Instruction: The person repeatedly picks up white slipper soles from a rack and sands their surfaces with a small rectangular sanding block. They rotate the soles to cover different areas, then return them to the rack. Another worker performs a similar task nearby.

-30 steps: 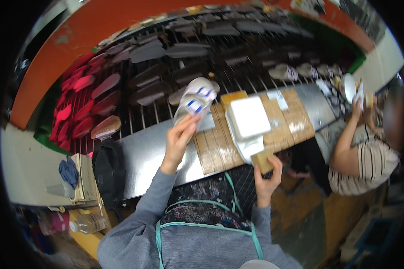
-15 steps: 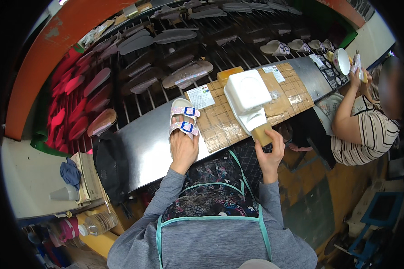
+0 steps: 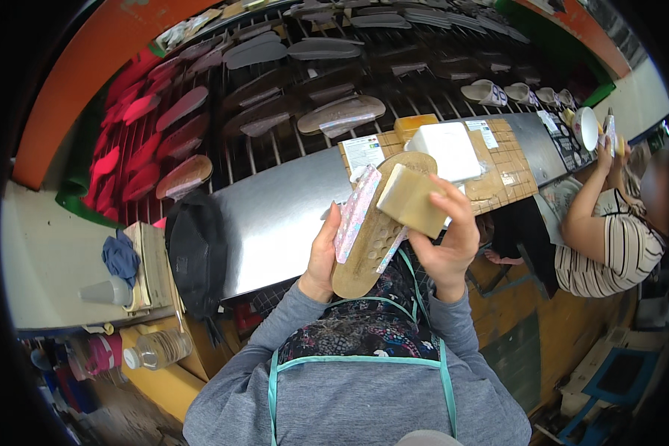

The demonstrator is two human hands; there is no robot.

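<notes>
Left hand (image 3: 321, 259) half closed, gripping the tan sole (image 3: 364, 256) by its left side, under a glittery pink strap flap (image 3: 357, 213) (some fingers hidden behind). Right hand (image 3: 453, 241) curved part-way open around a yellowish block (image 3: 415, 202), pinched between thumb and fingers, overlapping the sole's upper half. Sole slants up to the right, in front of the counter (image 3: 275, 223) and white container (image 3: 447, 152).

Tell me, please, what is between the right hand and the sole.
The head view shows a block, held by the right hand, between it and the sole.
</notes>
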